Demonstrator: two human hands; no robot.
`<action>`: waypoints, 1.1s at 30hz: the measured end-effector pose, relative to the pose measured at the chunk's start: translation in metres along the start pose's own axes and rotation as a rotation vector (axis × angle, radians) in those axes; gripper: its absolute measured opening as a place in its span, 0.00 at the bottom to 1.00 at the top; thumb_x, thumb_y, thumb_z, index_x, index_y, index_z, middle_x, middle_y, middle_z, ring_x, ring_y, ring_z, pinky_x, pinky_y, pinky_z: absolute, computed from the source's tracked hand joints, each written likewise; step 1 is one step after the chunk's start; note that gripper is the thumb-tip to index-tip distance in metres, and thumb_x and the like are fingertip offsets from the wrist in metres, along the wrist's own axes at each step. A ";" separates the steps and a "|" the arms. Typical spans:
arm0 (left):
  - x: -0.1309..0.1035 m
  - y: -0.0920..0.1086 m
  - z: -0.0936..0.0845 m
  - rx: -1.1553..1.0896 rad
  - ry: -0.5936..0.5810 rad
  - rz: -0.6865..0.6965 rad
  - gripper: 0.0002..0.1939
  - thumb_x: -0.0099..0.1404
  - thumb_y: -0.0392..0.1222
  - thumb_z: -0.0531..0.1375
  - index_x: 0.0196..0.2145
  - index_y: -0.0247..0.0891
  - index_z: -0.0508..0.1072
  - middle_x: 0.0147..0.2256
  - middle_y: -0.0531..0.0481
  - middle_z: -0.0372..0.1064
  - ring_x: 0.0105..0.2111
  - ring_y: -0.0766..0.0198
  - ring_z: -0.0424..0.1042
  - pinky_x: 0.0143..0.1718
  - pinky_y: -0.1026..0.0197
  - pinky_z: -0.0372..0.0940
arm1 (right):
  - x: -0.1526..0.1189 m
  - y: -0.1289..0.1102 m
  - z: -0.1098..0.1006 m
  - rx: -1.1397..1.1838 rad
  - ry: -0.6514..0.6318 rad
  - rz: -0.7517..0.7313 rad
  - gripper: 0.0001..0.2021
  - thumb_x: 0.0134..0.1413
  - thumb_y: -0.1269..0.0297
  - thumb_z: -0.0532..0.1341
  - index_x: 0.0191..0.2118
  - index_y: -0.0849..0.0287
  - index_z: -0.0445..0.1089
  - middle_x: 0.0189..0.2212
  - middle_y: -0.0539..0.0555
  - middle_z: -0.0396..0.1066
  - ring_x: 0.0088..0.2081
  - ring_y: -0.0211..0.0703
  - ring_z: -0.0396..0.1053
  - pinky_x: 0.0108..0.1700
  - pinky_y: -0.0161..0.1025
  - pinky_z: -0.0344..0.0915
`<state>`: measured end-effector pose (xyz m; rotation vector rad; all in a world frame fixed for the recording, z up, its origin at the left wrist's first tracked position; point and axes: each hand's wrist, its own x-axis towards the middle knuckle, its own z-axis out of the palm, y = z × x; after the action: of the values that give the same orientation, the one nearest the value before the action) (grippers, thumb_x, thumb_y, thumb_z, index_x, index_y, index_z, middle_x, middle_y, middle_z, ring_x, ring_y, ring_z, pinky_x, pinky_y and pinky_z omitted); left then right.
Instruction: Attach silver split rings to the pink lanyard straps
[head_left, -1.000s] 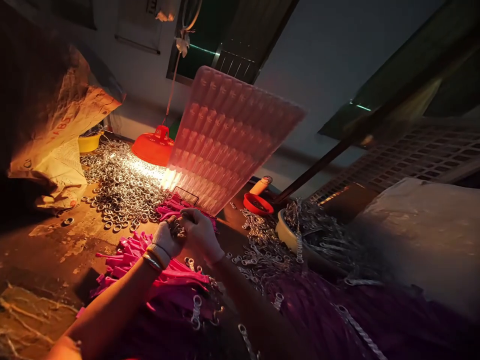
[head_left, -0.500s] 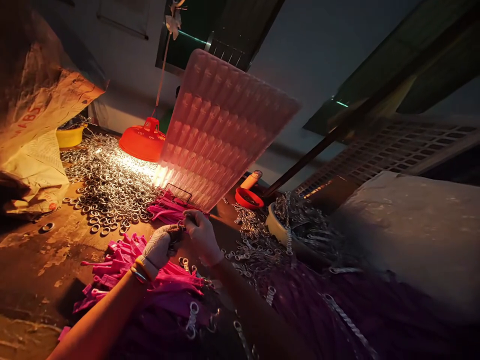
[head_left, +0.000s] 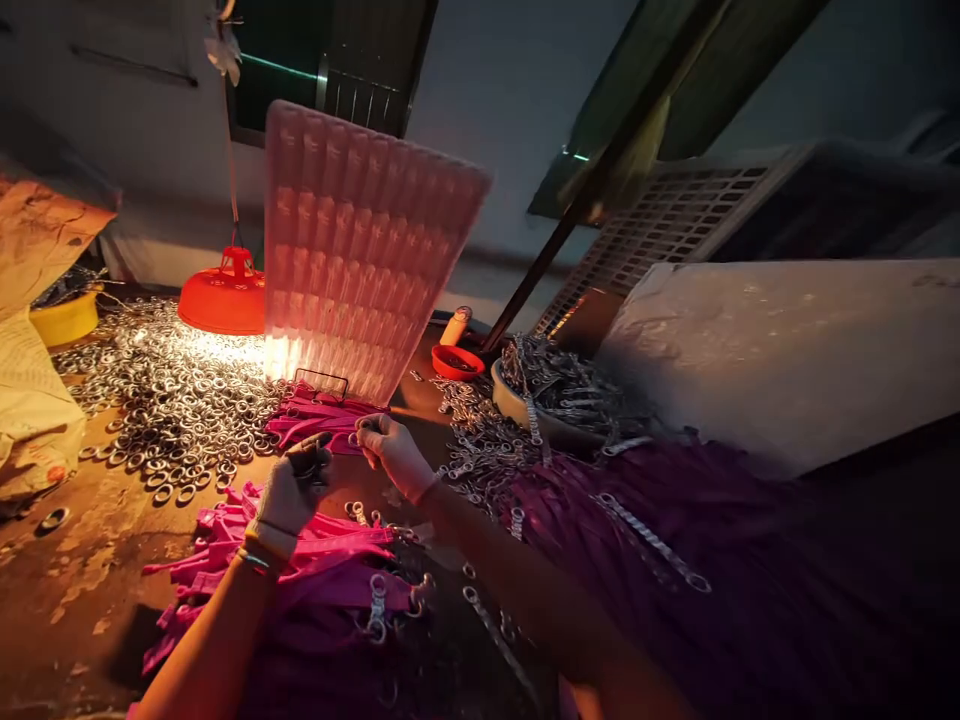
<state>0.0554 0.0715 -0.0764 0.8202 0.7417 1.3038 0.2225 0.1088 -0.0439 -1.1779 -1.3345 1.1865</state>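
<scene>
My left hand (head_left: 291,495), in a pale glove with dark fingertips, is closed with curled fingers above a heap of pink straps (head_left: 337,540). What it holds, if anything, is hidden. A short gap away on the right, my right hand (head_left: 397,455) pinches thumb and fingers around something small that I cannot make out. Behind the hands lies a second bundle of pink straps (head_left: 315,415), with a thin wire frame (head_left: 322,378) standing at it. To the left spreads a pile of metal rings (head_left: 180,415).
A red lamp (head_left: 223,300) hangs low over the rings, beside an upright ribbed translucent panel (head_left: 352,250). Braided metal chain pieces fill a bowl (head_left: 512,395) at right, near a small red dish (head_left: 457,363). Purple straps (head_left: 675,530) cover the right side. Paper sacking (head_left: 37,370) stands left.
My hands, which were together, have moved apart, the left drawing back a little. The whole view has turned to the right, shifting the surroundings left.
</scene>
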 end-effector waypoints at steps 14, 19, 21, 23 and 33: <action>-0.009 -0.026 0.021 0.092 -0.115 -0.160 0.10 0.55 0.44 0.63 0.29 0.37 0.66 0.19 0.59 0.56 0.15 0.74 0.53 0.14 0.71 0.47 | -0.046 0.010 -0.005 -0.800 -0.041 -0.407 0.11 0.62 0.68 0.53 0.45 0.56 0.71 0.41 0.56 0.75 0.41 0.44 0.71 0.44 0.38 0.62; -0.010 -0.027 0.022 0.028 -0.060 -0.307 0.13 0.52 0.43 0.65 0.26 0.37 0.63 0.19 0.60 0.55 0.14 0.77 0.48 0.13 0.72 0.43 | -0.046 0.006 -0.016 -0.976 -0.131 -0.401 0.08 0.58 0.67 0.57 0.31 0.59 0.72 0.27 0.57 0.74 0.31 0.44 0.69 0.37 0.38 0.58; -0.009 -0.025 0.022 0.028 -0.054 -0.335 0.13 0.51 0.43 0.65 0.26 0.37 0.63 0.19 0.60 0.55 0.14 0.78 0.46 0.12 0.73 0.41 | -0.046 0.012 -0.017 -0.958 -0.139 -0.401 0.08 0.56 0.64 0.60 0.29 0.59 0.72 0.25 0.56 0.73 0.29 0.43 0.68 0.35 0.38 0.57; -0.007 -0.024 0.023 0.018 -0.039 -0.354 0.12 0.52 0.42 0.64 0.27 0.36 0.64 0.19 0.60 0.54 0.14 0.78 0.46 0.12 0.74 0.40 | -0.046 0.025 -0.018 -0.850 -0.143 -0.359 0.10 0.59 0.60 0.60 0.29 0.57 0.73 0.23 0.52 0.72 0.26 0.40 0.66 0.31 0.36 0.55; 0.002 0.004 0.014 0.155 0.017 -0.462 0.09 0.62 0.41 0.61 0.38 0.34 0.74 0.19 0.59 0.57 0.13 0.76 0.46 0.13 0.71 0.39 | 0.041 0.062 -0.054 -0.846 0.028 -0.202 0.19 0.69 0.55 0.50 0.40 0.60 0.74 0.37 0.56 0.76 0.39 0.43 0.70 0.41 0.36 0.61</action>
<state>0.0654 0.0720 -0.0655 0.7068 0.9878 0.8474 0.2772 0.1566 -0.0998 -1.5657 -1.9610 0.4352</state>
